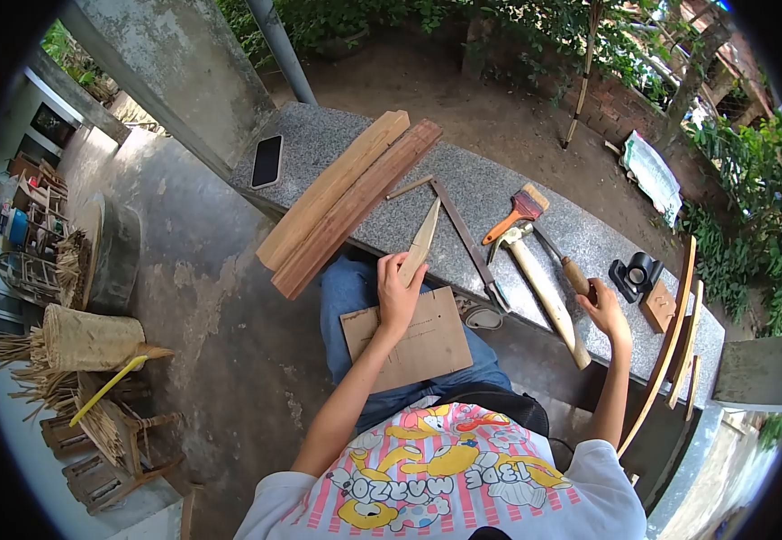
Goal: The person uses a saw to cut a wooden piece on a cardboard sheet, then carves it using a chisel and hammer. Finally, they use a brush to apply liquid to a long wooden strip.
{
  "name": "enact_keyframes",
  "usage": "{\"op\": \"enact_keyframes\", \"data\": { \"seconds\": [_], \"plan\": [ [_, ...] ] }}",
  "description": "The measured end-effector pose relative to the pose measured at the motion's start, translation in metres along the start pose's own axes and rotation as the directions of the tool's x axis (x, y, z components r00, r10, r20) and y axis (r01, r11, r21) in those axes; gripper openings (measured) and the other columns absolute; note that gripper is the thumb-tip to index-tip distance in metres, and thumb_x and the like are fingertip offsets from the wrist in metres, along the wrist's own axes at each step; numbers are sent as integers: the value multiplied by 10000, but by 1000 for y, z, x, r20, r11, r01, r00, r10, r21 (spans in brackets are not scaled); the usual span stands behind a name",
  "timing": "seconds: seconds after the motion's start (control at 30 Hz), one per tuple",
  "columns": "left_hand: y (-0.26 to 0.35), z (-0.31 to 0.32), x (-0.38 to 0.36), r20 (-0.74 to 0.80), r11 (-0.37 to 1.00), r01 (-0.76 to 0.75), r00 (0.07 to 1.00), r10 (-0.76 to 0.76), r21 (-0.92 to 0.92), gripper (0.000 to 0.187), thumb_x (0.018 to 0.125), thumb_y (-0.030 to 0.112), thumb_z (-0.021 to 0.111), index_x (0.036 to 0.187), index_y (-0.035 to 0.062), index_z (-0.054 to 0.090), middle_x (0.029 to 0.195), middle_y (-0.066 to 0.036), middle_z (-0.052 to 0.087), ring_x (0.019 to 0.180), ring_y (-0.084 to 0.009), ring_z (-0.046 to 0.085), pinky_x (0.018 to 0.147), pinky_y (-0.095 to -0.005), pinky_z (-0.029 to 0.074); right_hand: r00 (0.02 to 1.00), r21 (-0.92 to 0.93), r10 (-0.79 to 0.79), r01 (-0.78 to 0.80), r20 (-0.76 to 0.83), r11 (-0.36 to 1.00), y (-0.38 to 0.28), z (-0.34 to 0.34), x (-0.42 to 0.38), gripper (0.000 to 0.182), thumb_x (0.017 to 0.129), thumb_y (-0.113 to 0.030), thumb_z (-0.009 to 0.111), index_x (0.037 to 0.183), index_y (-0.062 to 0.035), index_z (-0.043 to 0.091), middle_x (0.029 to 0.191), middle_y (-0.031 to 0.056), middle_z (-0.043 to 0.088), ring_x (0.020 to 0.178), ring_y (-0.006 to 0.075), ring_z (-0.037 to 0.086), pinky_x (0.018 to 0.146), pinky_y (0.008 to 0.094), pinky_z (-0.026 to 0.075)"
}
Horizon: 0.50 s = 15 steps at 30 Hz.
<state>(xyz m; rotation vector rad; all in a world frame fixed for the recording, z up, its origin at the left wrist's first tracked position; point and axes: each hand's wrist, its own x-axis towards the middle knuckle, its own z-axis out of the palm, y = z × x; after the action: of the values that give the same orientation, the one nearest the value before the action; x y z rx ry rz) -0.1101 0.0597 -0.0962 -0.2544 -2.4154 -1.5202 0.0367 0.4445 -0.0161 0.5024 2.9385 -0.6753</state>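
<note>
My left hand [398, 286] is closed around the lower end of a pointed piece of pale wood [421, 241], its tip resting over the stone bench. Under that wrist, a brown board with pencil lines [413, 340] lies on my lap. My right hand [605, 313] is at the wooden handle of a chisel-like tool [574, 274], fingers closed on the handle's end. Beside it lies a hammer [539, 281] with a pale handle. A paintbrush [517, 212] with an orange handle sits past the hammer head. An L-shaped metal and wood square [465, 236] lies between the hands.
On the granite bench [490, 175] are two long wooden beams [355, 202], a phone [266, 162], a black device [635, 275], a wooden block [658, 307] and several curved wood strips [674, 324]. Wooden chairs [121, 441] and a woven roll [94, 338] stand at left.
</note>
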Motion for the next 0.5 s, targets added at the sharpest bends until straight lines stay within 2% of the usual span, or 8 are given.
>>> {"op": "enact_keyframes", "data": {
  "seconds": [0.03,0.1,0.17,0.23,0.3,0.37,0.43,0.5],
  "plan": [
    [-1,-1,-2,37,1000,16,999,-16,-7,411,831,198,778,1136,18,571,1064,-132,539,940,-307,588,820,-407,493,999,100,40,-39,-5,994,-15,-13,-4,422,884,-262,679,1183,12,563,943,228,664,874,369,647,794,426,491],
    [-2,-2,-5,31,999,31,999,-30,-30,401,827,190,780,1122,19,570,1064,-133,540,937,-308,589,817,-405,493,995,212,8,12,-97,977,-34,-33,-8,398,909,-242,657,1206,9,570,910,203,667,799,286,636,759,386,490],
    [-3,-1,-7,31,998,45,999,-43,-55,391,824,183,782,1108,20,568,1064,-134,541,935,-309,590,814,-404,494,980,259,-29,81,-199,962,-53,-56,-15,331,901,-180,663,1167,8,607,845,127,663,683,130,544,619,297,435],
    [-6,0,-5,-51,996,-87,995,87,9,377,804,149,803,1103,29,606,1021,-103,579,770,-215,624,703,-343,514,972,258,-32,94,-235,962,-86,-83,-30,296,927,-173,659,1157,9,615,925,58,639,771,92,526,667,242,444],
    [-5,-1,-6,-55,998,-66,996,65,-17,352,815,148,795,1092,23,617,1018,-103,586,760,-206,627,691,-336,516,942,210,-38,113,-332,971,-124,-105,-47,266,920,-182,665,1108,5,641,905,43,639,784,86,539,681,221,430],
    [-5,-3,-6,-51,998,-51,998,48,-45,328,825,147,786,1082,17,629,1016,-103,593,751,-196,631,679,-328,517,854,253,-120,280,-506,926,-134,-106,-45,180,848,-137,686,987,-23,686,766,20,640,678,60,548,607,230,401],
    [-5,-4,-6,-9,995,-1,1000,0,-101,296,854,152,757,1085,16,631,1041,-113,585,769,-219,608,698,-343,506,833,399,-48,313,-551,862,-151,-96,-36,169,832,-151,694,940,-21,681,745,25,642,691,76,559,635,234,416],
    [-4,-5,-7,-4,992,6,1000,-7,-130,287,859,154,752,1080,14,635,1041,-115,586,773,-223,610,696,-344,506,880,459,-45,290,-474,840,-179,-84,-21,176,820,-162,701,905,-11,669,745,36,647,709,95,578,668,243,437]
  ]
}}
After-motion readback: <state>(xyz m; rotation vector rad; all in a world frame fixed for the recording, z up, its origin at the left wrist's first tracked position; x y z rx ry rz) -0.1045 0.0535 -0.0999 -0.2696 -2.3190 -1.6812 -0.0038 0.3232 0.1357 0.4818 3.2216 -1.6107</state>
